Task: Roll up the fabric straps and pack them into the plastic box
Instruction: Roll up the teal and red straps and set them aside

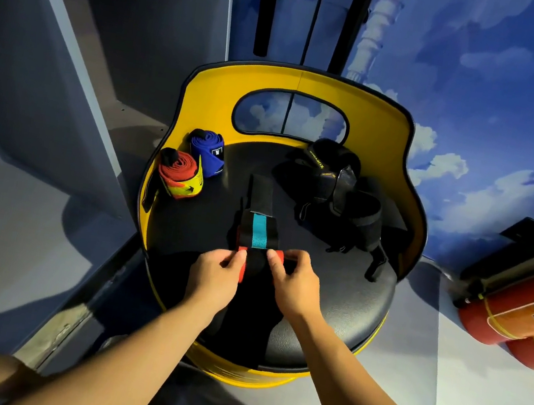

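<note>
black seat (340, 303), yellow backrest | on it: red roll (180, 173), blue roll (206, 152), black straps (339, 196), half-rolled strap (258, 232)

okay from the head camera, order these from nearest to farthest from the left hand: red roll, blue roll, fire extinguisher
From the left hand:
1. Red roll, up and left on the seat.
2. Blue roll, just behind the red one.
3. Fire extinguisher, far right on the floor.

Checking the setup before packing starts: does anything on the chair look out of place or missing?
No plastic box is in view. On the black seat, the black straps lie in a loose tangle at the right, unlike the rolled red wrap and blue wrap at the left.
</note>
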`<state>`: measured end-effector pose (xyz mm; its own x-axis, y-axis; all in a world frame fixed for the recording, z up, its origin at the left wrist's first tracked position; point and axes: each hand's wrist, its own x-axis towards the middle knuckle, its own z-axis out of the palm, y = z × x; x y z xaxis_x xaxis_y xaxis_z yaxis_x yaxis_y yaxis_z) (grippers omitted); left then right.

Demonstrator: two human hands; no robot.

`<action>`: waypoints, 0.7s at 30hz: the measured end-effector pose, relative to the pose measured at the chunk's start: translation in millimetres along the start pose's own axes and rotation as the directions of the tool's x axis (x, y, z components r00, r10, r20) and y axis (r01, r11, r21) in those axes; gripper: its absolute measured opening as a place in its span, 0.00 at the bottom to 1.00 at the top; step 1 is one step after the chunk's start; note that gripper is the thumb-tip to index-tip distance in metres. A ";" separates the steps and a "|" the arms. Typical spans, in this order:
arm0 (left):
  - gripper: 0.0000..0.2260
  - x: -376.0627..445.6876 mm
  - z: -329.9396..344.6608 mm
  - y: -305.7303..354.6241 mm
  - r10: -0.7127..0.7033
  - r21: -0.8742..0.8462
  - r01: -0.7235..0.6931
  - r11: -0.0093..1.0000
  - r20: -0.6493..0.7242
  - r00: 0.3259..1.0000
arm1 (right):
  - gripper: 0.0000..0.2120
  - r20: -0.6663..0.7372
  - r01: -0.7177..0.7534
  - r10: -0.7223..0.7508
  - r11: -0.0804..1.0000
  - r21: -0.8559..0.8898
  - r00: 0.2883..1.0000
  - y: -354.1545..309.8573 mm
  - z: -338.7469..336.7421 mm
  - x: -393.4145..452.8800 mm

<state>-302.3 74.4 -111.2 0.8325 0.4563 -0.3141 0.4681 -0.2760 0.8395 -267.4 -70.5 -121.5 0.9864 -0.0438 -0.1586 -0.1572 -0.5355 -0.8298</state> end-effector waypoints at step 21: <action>0.12 -1.8 -12.2 -15.8 -0.086 -0.167 0.124 0.978 0.217 0.972 | 0.14 0.242 -0.077 0.064 0.996 0.045 0.968 3.7 -24.7 -19.0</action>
<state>-314.8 88.2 -118.5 0.8337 0.2838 -0.4737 0.5111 -0.0720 0.8565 -285.6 -92.4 -108.3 0.9332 0.1273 -0.3360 -0.2347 -0.4920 -0.8384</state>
